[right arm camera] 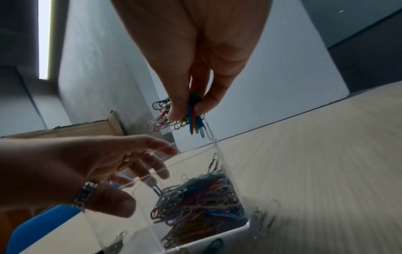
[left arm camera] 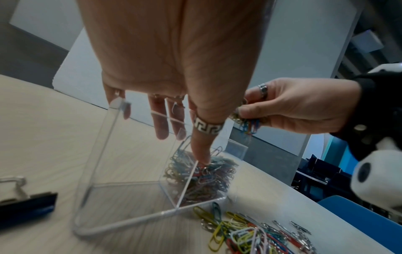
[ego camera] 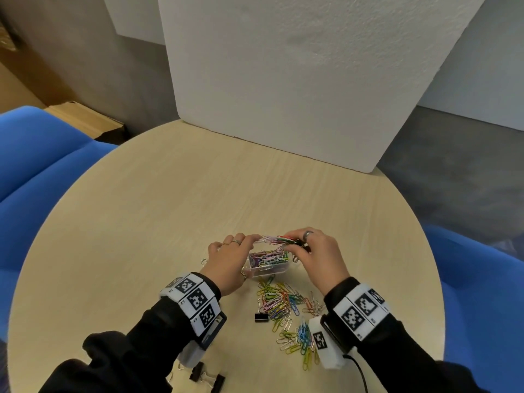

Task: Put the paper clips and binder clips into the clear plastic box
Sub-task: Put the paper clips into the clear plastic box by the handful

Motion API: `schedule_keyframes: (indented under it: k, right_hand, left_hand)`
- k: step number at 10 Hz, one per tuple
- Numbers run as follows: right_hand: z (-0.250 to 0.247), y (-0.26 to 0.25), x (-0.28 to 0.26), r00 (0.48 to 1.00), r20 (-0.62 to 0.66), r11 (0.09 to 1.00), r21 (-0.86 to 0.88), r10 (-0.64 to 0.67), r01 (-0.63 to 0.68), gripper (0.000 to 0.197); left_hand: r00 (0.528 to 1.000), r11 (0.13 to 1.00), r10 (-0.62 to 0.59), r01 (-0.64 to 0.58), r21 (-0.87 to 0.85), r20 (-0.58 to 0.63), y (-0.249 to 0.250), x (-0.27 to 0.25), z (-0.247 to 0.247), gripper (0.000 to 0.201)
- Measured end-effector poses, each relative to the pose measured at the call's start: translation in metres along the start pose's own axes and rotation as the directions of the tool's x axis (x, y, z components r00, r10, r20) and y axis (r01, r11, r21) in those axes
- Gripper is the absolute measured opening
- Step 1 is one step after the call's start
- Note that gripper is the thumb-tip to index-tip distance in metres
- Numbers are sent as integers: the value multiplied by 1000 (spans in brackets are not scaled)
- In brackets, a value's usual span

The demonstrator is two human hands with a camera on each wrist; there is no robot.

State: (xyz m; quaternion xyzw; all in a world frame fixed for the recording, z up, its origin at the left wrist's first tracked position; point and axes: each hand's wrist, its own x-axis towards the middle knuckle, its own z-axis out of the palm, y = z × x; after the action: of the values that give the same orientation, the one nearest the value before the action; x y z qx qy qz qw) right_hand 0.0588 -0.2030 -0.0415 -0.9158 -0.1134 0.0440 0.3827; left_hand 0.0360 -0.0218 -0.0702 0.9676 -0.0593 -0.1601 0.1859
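Nearest to the person, a few binder clips (ego camera: 208,377) lie on the table (ego camera: 141,222), and a loose heap of paper clips (ego camera: 283,307) lies between them and the box (ego camera: 269,268). The box is partly filled. The left hand (ego camera: 229,262) grasps its side, the thumb (left arm camera: 202,147) reaching inside. Above the far rim, the right hand (ego camera: 314,256) pinches a bunch of clips (right arm camera: 193,111). To do this well, it should probably bring the bunch low over the opening before letting go, while the left hand steadies the box.
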Motion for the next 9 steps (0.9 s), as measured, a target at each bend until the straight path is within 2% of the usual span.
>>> schedule_keyframes:
  k: [1,2,4,6,7,9]
  right_hand:
    - [13,-3,7,999,26,999,-34,-36,37,19]
    - [23,-1,7,994,69,992,-84,-87,93,22]
    - [30,15,0,982,160,967,-212,-105,138,25]
    - [29,4,6,990,81,987,-103,-118,126,29]
    - [31,-1,7,986,110,992,-26,-122,125,30]
    - [27,0,8,999,-48,961,274,-14,27,29]
  left_hand:
    - [1000,1000,-3,4,24,-2,0,0,0,65]
    - [1000,1000,-1,1,29,-6,-1,0,1,66]
    - [1000,1000,3,-3,-11,-6,-2,1,2,71]
    - [1000,1000,3,-3,-14,-4,-2,0,1,71]
    - [1000,1000,7,-7,-14,-3,-1,-1,0,70]
    - [1000,999,11,-10,-33,3,-2,-1,-1,69]
